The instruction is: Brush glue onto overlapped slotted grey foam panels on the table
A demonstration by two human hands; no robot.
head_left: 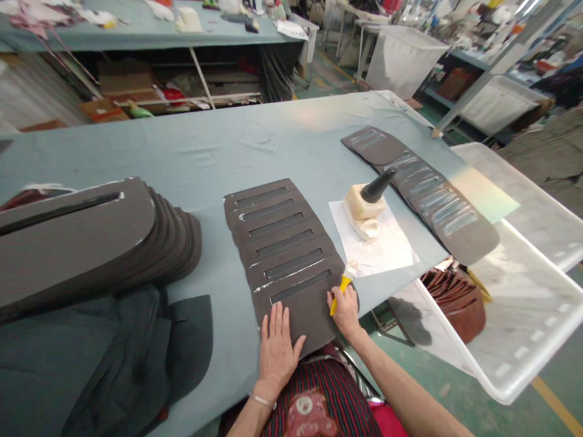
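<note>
Well, the work sits at the near end of a fanned row of dark grey slotted foam panels (286,249) on the blue-grey covered counter (182,152), right at the person's front. The left hand (277,352) lies flat on the nearest panel, fingers open and spread, pinning the overlapped row so it cannot slide, which is the sound way to hold it. The right hand (345,312) has its fingers closed around a yellow-handled spreader (340,290), whose white-coated tip points away from the person, just off the panel's right edge. White paste (291,267) streaks the panel edges beside the slots, and a thin, even line looks best there, clear of the openings. A white paste block (359,206) with a black nozzle (378,187) stands on a paper sheet (378,246) within easy reach, beside a second fanned row (419,182) and a tall foam stack (77,230).
</note>
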